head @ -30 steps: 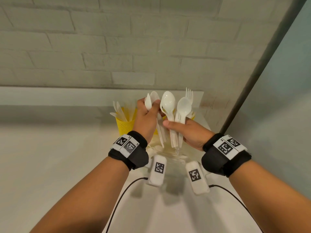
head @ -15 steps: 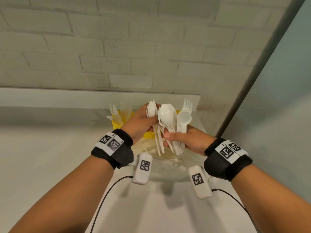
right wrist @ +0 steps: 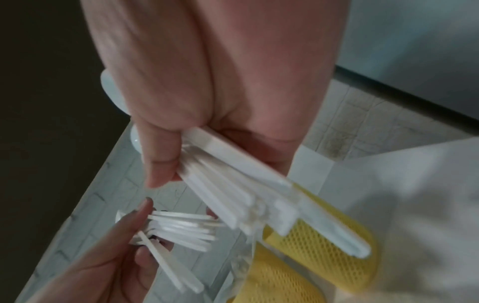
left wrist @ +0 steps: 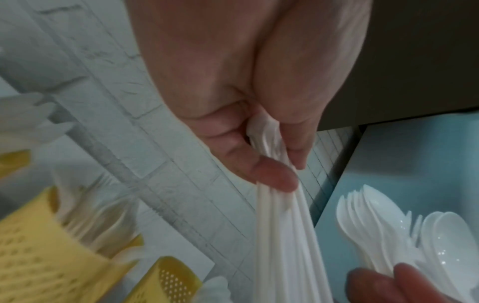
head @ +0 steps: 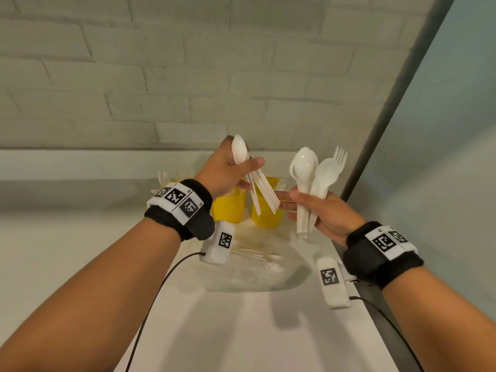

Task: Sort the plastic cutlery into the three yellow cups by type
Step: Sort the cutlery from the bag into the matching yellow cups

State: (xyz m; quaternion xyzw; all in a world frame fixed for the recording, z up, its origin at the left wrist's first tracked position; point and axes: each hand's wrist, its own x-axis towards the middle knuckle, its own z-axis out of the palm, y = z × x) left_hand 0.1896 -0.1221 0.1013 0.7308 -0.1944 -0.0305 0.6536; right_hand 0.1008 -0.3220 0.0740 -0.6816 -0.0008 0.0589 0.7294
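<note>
White plastic spoons (head: 252,183) fan from the left hand (head: 224,170), pinched by their bowls at frame centre; the right hand (head: 326,213) grips mixed cutlery (head: 312,181), likely so types separate above the yellow cups (head: 265,213)

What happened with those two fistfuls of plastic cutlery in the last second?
The hands have drawn apart: the left hand lifted its spoon bundle up and to the left, away from the right hand, whose spoons and fork were touching it before. Both hands keep their grip, and the yellow cups stay on the table.
</note>
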